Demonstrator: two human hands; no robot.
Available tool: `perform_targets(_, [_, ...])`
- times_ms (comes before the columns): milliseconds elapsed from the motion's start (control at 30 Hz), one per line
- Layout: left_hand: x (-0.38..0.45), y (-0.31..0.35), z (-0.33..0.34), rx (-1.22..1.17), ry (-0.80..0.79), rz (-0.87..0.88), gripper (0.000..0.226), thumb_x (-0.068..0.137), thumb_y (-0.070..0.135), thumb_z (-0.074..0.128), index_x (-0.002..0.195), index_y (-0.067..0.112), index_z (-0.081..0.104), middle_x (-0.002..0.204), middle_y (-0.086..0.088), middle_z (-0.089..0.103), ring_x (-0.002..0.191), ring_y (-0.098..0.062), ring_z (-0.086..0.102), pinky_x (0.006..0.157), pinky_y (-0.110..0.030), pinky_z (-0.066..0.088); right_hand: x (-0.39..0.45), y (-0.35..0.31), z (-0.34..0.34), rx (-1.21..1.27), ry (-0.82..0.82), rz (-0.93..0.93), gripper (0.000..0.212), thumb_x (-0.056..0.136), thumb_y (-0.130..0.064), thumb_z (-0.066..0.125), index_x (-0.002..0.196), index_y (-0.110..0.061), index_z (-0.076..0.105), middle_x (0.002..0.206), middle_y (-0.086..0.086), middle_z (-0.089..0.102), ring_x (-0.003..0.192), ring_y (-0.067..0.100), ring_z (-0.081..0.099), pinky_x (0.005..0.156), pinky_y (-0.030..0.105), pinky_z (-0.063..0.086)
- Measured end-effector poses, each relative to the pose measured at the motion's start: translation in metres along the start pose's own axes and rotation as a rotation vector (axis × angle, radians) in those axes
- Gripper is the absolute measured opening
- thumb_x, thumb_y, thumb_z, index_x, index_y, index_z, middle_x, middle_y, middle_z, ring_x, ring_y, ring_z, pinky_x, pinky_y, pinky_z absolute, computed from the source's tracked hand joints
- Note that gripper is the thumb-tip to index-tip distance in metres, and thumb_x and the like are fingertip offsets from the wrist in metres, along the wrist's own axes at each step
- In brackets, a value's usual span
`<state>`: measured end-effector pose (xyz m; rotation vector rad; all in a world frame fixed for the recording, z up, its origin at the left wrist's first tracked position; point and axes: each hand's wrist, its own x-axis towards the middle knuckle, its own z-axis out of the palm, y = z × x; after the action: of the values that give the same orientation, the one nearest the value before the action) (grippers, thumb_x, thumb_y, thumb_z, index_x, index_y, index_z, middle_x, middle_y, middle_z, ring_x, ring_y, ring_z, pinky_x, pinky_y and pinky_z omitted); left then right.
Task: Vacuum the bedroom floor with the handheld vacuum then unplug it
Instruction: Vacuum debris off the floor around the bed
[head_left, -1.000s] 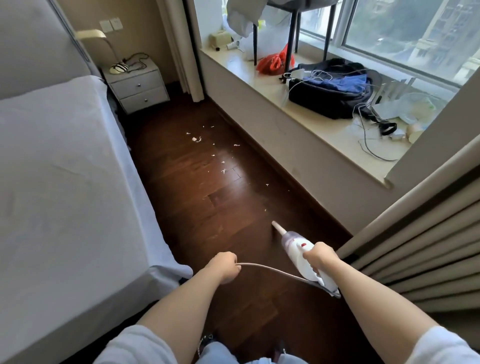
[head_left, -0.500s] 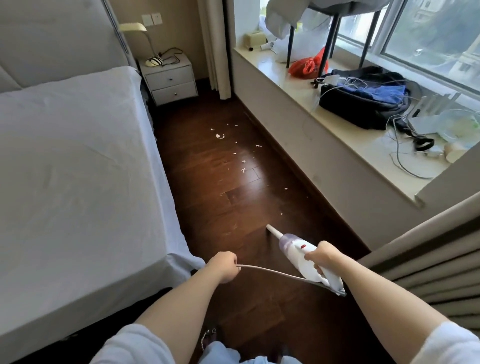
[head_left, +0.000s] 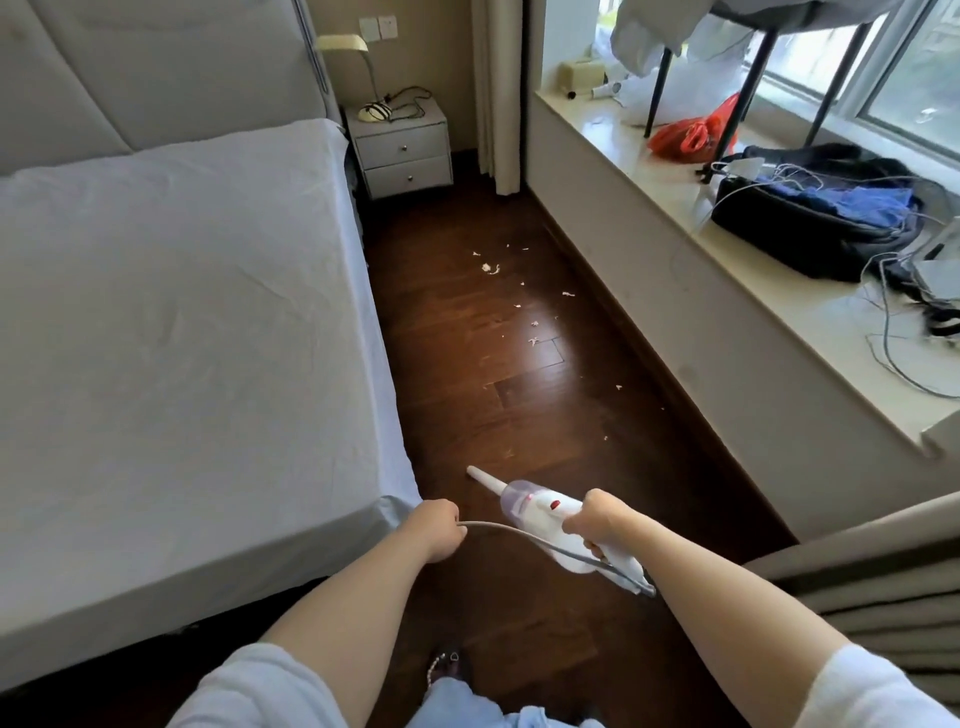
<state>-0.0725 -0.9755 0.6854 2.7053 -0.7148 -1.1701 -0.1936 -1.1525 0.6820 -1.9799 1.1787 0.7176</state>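
Home bedroom, bed (head_left: 182, 312), nightstand (head_left: 402, 150), curtains (head_left: 496, 93)

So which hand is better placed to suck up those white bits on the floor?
The right hand: it grips the white handheld vacuum, nozzle aimed toward the white scraps on the dark wooden floor. The left hand only holds the grey cord.

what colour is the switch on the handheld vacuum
Red, on the white handheld vacuum, seen in the head view.

A bed (head_left: 171, 322) is seen at the left, a nightstand (head_left: 402, 150) with a lamp (head_left: 358, 67) beyond it. A black bag (head_left: 810, 228) is laid on the windowsill (head_left: 737, 291).
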Motion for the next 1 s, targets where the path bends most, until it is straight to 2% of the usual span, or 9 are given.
perform_targets(67, [0.001,-0.006,-0.004,-0.001,0.010,-0.013,0.026,0.098,0.025,0.045,0.115,0.013,0.061,0.116,-0.007,0.062,0.105,-0.020,0.057,0.080,-0.022,0.039,0.001,-0.007,0.002,-0.034,0.020,0.001,0.040,0.090,-0.029,0.058,0.122,-0.005,0.056,0.110,0.009,0.066,0.096,0.022,0.065,0.080,0.030,0.051])
perform_targets(133, [0.003,-0.009,-0.007,-0.003,0.016,-0.013,0.026,0.098,0.024,0.045,0.116,0.013,0.061,0.116,-0.007,0.061,0.103,-0.018,0.057,0.080,-0.021,0.038,0.003,-0.011,0.001,-0.055,0.050,0.012,0.039,0.091,-0.028,0.057,0.123,-0.005,0.056,0.114,0.010,0.066,0.101,0.023,0.066,0.084,0.030,0.053])
perform_targets(333, [0.006,-0.003,-0.011,-0.008,0.005,0.044,0.027,0.098,0.024,0.046,0.117,0.010,0.059,0.116,-0.009,0.061,0.106,-0.022,0.059,0.086,-0.026,0.044,0.009,-0.015,-0.007,-0.074,0.123,0.074,0.042,0.094,-0.028,0.058,0.130,-0.009,0.052,0.119,0.009,0.061,0.096,0.018,0.061,0.077,0.023,0.052])
perform_targets(433, [0.006,-0.003,-0.014,-0.002,0.006,0.063,0.026,0.097,0.023,0.047,0.114,0.008,0.059,0.115,-0.010,0.061,0.105,-0.023,0.059,0.082,-0.025,0.043,0.013,-0.010,-0.012,-0.083,0.105,0.132,0.047,0.095,-0.029,0.057,0.136,-0.010,0.047,0.129,0.007,0.056,0.115,0.018,0.056,0.097,0.024,0.048])
perform_targets(500, [0.006,-0.006,-0.017,-0.016,0.003,0.068,0.024,0.097,0.022,0.048,0.114,0.008,0.060,0.115,-0.010,0.061,0.105,-0.023,0.059,0.086,-0.026,0.045,0.014,-0.007,-0.014,-0.040,0.100,0.177,0.048,0.096,-0.030,0.055,0.138,-0.010,0.044,0.131,0.006,0.053,0.120,0.016,0.052,0.101,0.023,0.043])
perform_targets(633, [0.007,-0.013,-0.021,-0.026,-0.010,0.059,0.024,0.096,0.022,0.051,0.111,0.007,0.060,0.115,-0.011,0.062,0.106,-0.023,0.059,0.088,-0.029,0.046,0.020,-0.007,-0.013,0.006,0.078,0.202,0.046,0.095,-0.025,0.055,0.135,-0.003,0.045,0.125,0.012,0.058,0.103,0.020,0.057,0.080,0.026,0.045])
perform_targets(733, [0.010,-0.020,-0.024,-0.029,-0.010,0.058,0.024,0.097,0.023,0.050,0.110,0.007,0.060,0.115,-0.010,0.061,0.106,-0.023,0.058,0.083,-0.025,0.043,0.021,-0.013,-0.011,0.062,0.083,0.216,0.047,0.092,-0.028,0.060,0.130,-0.003,0.047,0.117,0.014,0.062,0.103,0.025,0.063,0.074,0.027,0.048])
perform_targets(833, [0.014,-0.025,-0.027,-0.023,-0.007,0.057,0.024,0.097,0.023,0.049,0.112,0.007,0.060,0.115,-0.010,0.061,0.106,-0.022,0.058,0.080,-0.023,0.041,0.021,-0.019,-0.009,0.099,0.110,0.180,0.045,0.089,-0.029,0.064,0.124,-0.004,0.049,0.105,0.013,0.064,0.091,0.024,0.064,0.066,0.027,0.048])
perform_targets(1000, [0.021,-0.028,-0.034,-0.007,-0.008,0.061,0.025,0.098,0.021,0.046,0.116,0.008,0.058,0.117,-0.011,0.060,0.108,-0.023,0.058,0.089,-0.026,0.045,0.019,-0.035,-0.004,0.073,0.077,0.126,0.039,0.089,-0.031,0.063,0.117,-0.006,0.054,0.088,0.008,0.062,0.070,0.016,0.060,0.055,0.022,0.044])
